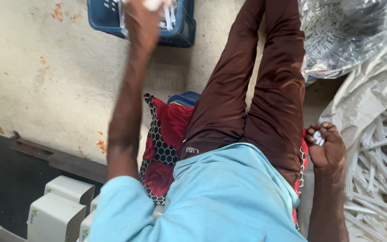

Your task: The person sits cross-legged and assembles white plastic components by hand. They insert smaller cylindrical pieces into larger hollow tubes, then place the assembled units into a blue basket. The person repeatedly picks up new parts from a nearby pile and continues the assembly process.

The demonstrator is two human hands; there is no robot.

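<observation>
White pieces [320,138] in curled right hand [325,148], left hand [142,20] outstretched.

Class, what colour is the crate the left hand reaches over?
Blue crate, under the left hand; head view.

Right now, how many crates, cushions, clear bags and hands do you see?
Blue crate: 1
Red patterned cushion: 1
Clear bag of white pieces: 1
Hands: 2, left at the crate, right holding white pieces
Total: 5

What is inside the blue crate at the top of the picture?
Inside the blue crate lie thin white plastic pieces. The left hand reaches over it and covers most of the inside, so the amount there cannot be seen.
</observation>
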